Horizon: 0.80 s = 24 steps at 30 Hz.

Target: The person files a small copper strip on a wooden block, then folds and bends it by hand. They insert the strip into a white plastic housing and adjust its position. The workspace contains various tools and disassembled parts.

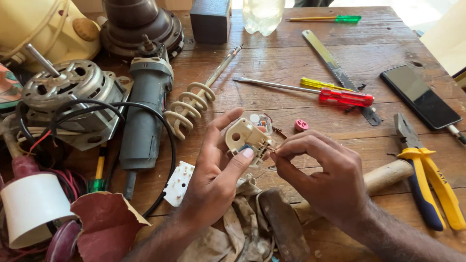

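Cream plastic switch module (244, 137), small, with a round hole in its face: held above the wooden workbench (291, 58), at centre of the view. Left hand (213, 170) clamped on it, thumb pressed to its lower edge, fingers wrapped behind. Right hand (325, 172) pinched shut at the module's right side, fingertips meeting on a fine part, a wire or terminal too small to identify.

Beneath the hands: soiled rag (242, 228); wooden handle (388, 177) lying partly under the right wrist.

Left of the hands: grey angle grinder (145, 111) with black cord; bare electric motor (73, 97); coiled immersion heater element (189, 109); white perforated plate (178, 183); red sandpaper sheet (109, 223).

Beyond the hands: red-handled screwdriver (340, 97), touching a yellow-handled one (320, 83); hacksaw blade (330, 60); small pink disc (301, 125); clear bottle (262, 14).

Right of the hands: yellow-and-blue pliers (427, 179); dark smartphone (420, 97), screen up.

Handling note, as judgement: fine work at the module's edge goes best with the left grip firm and unmoving, the module turned toward the light, and the right pinch pulling straight along the part's axis so thin metal does not bend. Loose small pieces nearby could roll; keep the work over the rag.
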Available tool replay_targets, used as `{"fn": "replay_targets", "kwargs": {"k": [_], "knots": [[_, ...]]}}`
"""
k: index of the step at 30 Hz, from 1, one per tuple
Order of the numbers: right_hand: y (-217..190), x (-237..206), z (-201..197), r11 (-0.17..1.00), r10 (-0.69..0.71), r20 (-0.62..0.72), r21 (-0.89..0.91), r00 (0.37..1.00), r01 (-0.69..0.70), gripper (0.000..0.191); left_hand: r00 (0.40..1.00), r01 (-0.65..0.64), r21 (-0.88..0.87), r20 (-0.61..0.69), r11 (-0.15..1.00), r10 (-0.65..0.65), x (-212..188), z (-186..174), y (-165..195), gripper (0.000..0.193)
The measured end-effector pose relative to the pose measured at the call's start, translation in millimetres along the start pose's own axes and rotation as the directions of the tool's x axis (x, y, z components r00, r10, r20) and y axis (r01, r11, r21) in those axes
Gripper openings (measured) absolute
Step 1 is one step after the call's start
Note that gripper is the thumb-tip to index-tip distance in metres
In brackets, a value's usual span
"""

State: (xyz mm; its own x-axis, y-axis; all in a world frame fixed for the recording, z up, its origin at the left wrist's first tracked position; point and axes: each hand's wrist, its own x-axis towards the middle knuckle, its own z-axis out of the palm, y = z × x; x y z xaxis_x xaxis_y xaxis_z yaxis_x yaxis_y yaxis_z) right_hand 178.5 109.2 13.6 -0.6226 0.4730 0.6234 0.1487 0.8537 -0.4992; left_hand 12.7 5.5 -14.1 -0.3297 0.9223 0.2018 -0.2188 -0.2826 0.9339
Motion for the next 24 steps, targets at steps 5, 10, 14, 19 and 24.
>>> {"fn": "replay_targets", "kwargs": {"k": [5, 10, 14, 19, 24], "knots": [[0.7, -0.9, -0.2, 0.999, -0.044, -0.039, -0.003, 0.998, 0.044, 0.015, 1.0, -0.004, -0.128, -0.005, 0.992, 0.003, 1.9, 0.3, -1.5, 0.058], [4.1, -1.3, -0.1, 0.998, 0.038, 0.012, 0.045, 0.999, -0.038, 0.015, 0.998, 0.053, -0.207, -0.017, 0.977, -0.058, 2.8, 1.1, 0.7, 0.06], [6.0, -1.3, -1.0, 0.999, -0.035, 0.022, 0.013, 0.999, 0.034, 0.019, 0.994, 0.089, -0.19, -0.048, 0.978, -0.099, 2.9, 0.4, 1.9, 0.06], [6.2, -3.1, 0.1, 1.0, -0.028, 0.005, 0.002, 1.0, 0.028, 0.02, 0.996, 0.066, -0.196, -0.044, 0.978, -0.076, 3.1, -2.1, -1.7, 0.06], [6.0, -3.4, 0.3, 0.996, 0.09, 0.002, -0.012, 0.996, -0.09, 0.021, 1.0, 0.015, -0.212, 0.004, 0.977, -0.014, 4.1, -2.5, -6.4, 0.059]]}}
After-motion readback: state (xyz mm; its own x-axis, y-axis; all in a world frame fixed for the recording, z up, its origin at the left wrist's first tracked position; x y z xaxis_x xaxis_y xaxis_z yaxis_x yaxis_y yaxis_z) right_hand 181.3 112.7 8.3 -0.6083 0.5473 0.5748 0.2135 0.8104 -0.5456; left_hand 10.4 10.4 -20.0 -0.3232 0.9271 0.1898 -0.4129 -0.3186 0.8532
